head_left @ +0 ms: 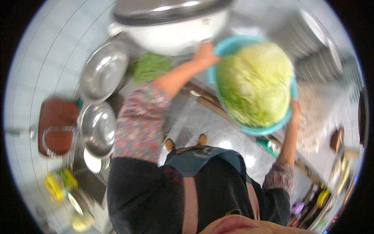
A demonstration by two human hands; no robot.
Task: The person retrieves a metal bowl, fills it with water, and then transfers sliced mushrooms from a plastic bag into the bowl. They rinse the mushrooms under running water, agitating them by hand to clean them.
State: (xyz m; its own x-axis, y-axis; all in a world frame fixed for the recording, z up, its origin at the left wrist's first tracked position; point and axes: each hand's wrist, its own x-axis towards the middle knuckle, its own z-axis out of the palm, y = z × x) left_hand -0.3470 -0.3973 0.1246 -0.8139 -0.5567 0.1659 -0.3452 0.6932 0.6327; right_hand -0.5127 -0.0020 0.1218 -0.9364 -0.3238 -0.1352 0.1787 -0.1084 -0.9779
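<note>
A turquoise plastic basin (217, 74) is tilted toward me, held between my two hands. Pale green leafy cabbage (257, 84) fills it and mounds above the rim. My left hand (207, 55) grips the rim on the upper left side. On the lower right side, my right hand (295, 109) holds the rim, its fingers partly hidden by the basin. Beyond my left hand is a large white pot or cooker (178, 35) with a dark lid. Motion blurs the hands and cabbage.
Stacks of plates (318, 64) stand at the far right, near a plastic bag of pale contents (312, 117). Steel basins (105, 73), green vegetables (150, 67) and a brown container (58, 125) are on the left. Grey floor (201, 117) shows below the counter edge.
</note>
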